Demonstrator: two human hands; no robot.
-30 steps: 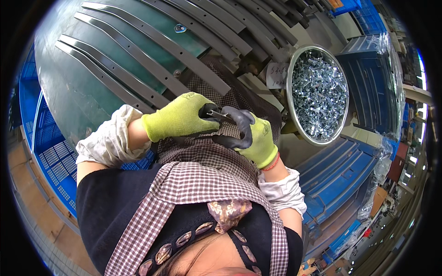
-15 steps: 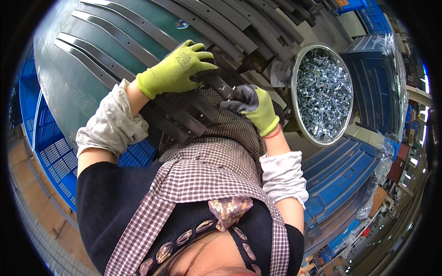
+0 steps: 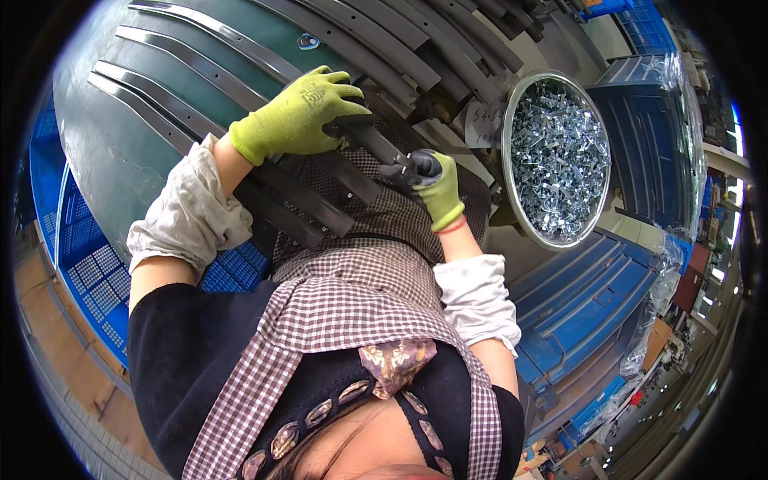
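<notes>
My left hand (image 3: 298,118), in a yellow-green glove with dark fingers, is closed around a dark metal strip (image 3: 379,146) near its end. At that strip's tip, my right hand (image 3: 438,190), gloved alike, has its thumb and fingers pinched together. A small silvery metal clip (image 3: 412,165) shows there, partly hidden by the dark fingertips. Below the left hand, more dark strips (image 3: 322,210) jut out over the checked apron. Several curved strips (image 3: 192,58) lie spaced apart on the green table (image 3: 100,148), beyond my left forearm.
A round metal bowl (image 3: 506,164) full of small silvery clips (image 3: 560,160) stands to the right, beside a handwritten paper tag (image 3: 482,125). Many dark strips (image 3: 376,44) lie at the far side. Blue crates (image 3: 84,248) are at the left; blue bins (image 3: 588,300) are stacked at the right.
My right hand has shifted slightly left and turned, its fingers closing tighter about the strip's tip. My left hand keeps its grip. The whole view has moved a little.
</notes>
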